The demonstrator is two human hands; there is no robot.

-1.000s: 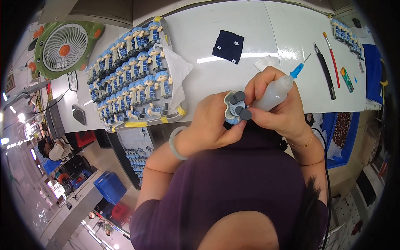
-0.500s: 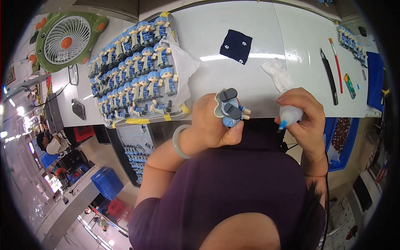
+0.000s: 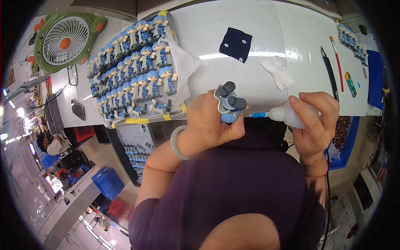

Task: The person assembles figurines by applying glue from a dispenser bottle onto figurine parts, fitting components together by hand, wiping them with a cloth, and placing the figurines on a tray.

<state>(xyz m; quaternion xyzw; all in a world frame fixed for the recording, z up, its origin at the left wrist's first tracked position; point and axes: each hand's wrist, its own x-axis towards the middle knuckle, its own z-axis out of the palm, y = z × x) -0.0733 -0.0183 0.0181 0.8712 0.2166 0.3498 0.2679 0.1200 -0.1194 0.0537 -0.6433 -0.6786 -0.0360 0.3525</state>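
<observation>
A small blue-haired figurine (image 3: 228, 102) is gripped in my left hand (image 3: 208, 121), its dark shoe soles turned up toward me and its pale cape flaring on the left. My right hand (image 3: 314, 121) holds a white squeeze bottle (image 3: 291, 115) lying sideways, fingers wrapped round its body. From its blue-hubbed tip, a thin needle points left and reaches the figurine near my left thumb. Whether the needle touches the figurine, I cannot tell.
At the left, a tray (image 3: 141, 121) holds rows of similar figurines beside a white cloth (image 3: 185, 66). A dark patterned cloth (image 3: 236, 43), a crumpled white wipe (image 3: 278, 73), a black-handled tool (image 3: 329, 71), a red brush (image 3: 336, 62) and a green fan (image 3: 64, 41) are on the table.
The squeeze bottle has swung from pointing down to lying sideways, its needle now at the figurine. My right hand has shifted slightly right; the figurine has tilted in my left hand.
</observation>
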